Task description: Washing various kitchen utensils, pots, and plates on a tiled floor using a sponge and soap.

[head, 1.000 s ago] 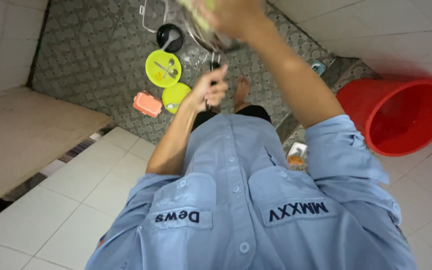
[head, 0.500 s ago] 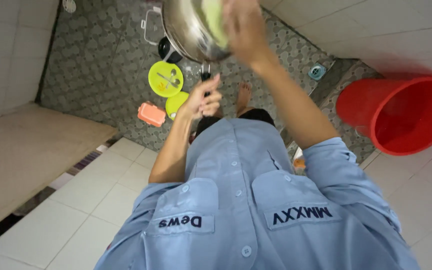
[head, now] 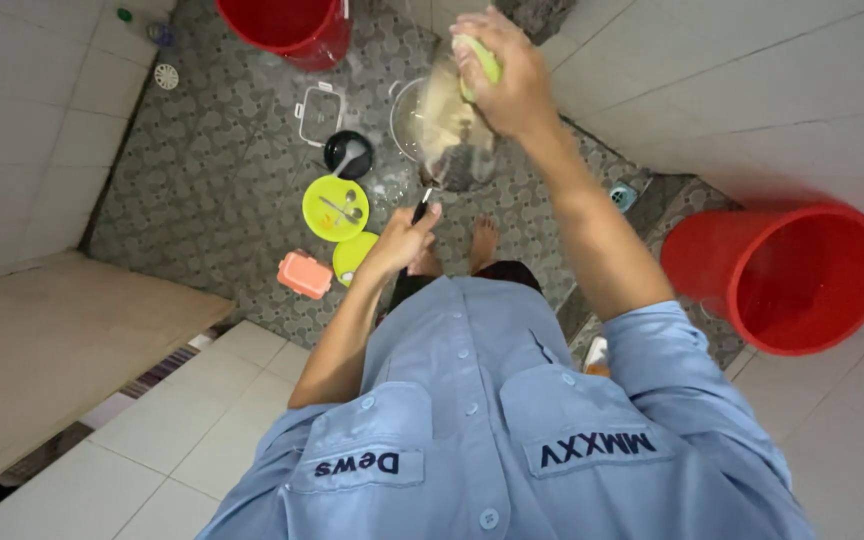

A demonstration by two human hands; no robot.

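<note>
Compared with half a second ago, the metal pan [head: 449,125] is sitting lower and further out from the body, and the view is now taking in more of the floor beyond it. The right hand [head: 504,72] is no longer rubbing inside the bowl of the pan but is riding on its upper edge. Its fingers are curling over a green sponge [head: 482,58] and pressing it against the metal, so the scrubbing is carrying on at the rim. The left hand [head: 402,238] is staying low near the knees, fingers closing round the pan's dark handle [head: 421,207] and holding the pan tilted in the air above the floor. The pan is blurring with motion. The person is crouching or standing barefoot, one foot [head: 484,242] showing on the wet patterned grey floor [head: 222,190]. On that floor, to the left of the hands, a yellow-green plate [head: 335,207] is carrying spoons, with a smaller green plate [head: 354,254] just beside it and an orange box [head: 304,275] close by. Further off, a black bowl [head: 348,152] is holding a ladle, near a clear lid [head: 319,112] and a steel pot [head: 404,112] partly hidden behind the pan. One red bucket [head: 782,275] is standing to the right, another [head: 287,30] at the far end. A floor drain [head: 622,195] is lying between the pan and the right bucket. White tiles [head: 772,90] are covering the walls and the raised step nearer the onlooker.
</note>
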